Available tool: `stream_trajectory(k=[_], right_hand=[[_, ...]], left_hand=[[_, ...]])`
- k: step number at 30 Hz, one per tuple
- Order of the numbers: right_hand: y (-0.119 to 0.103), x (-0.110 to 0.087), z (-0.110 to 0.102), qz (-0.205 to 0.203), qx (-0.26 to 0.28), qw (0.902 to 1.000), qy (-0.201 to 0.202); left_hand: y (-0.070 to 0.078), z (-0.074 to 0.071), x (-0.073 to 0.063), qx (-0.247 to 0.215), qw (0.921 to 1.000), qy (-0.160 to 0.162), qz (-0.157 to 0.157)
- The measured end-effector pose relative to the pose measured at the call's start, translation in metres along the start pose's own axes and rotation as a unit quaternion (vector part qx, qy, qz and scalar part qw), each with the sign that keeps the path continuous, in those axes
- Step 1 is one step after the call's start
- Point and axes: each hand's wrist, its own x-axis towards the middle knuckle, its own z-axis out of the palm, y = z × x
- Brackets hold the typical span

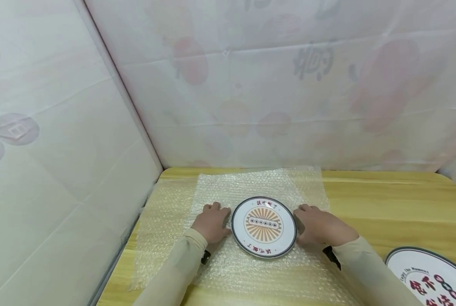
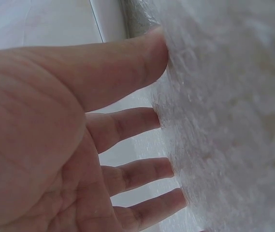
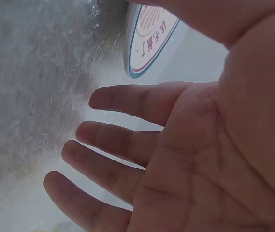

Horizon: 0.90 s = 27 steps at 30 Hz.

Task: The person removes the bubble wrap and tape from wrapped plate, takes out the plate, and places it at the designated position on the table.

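A round white plate (image 1: pixel 264 246) with a dark rim, an orange sunburst and red characters lies on a clear bubble wrap sheet (image 1: pixel 228 187). My left hand (image 1: pixel 211 223) is at the plate's left side. In the left wrist view its fingers (image 2: pixel 127 128) are spread and fairly straight, with the tips against the bubble wrap (image 2: pixel 229 121). At the plate's right side is my right hand (image 1: pixel 317 225). Its fingers (image 3: pixel 123 145) are extended and apart over the bubble wrap, and the plate's edge (image 3: pixel 149 53) shows near the thumb.
A larger white plate (image 1: pixel 434 276) with red characters and a dark rim sits at the lower right of the wooden table (image 1: pixel 396 212). Printed white cloth (image 1: pixel 289 85) stands behind the table, and more cloth (image 1: pixel 59 178) hangs along its left side.
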Motion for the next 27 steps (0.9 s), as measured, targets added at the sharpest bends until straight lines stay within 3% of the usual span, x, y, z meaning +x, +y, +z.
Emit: stream_trajectory(k=[15, 27], right_hand=[[0.0048, 0.0002, 0.0059, 0.01, -0.001, 0.9999, 0.002], [0.0081, 0.0035, 0.0054, 0.007, 0.003, 1.0, 0.006]], left_hand=[[0.0014, -0.0025, -0.0026, 0.0, 0.9999, 0.011, 0.012], [-0.001, -0.0022, -0.0019, -0.006, 1.0, -0.002, 0.003]])
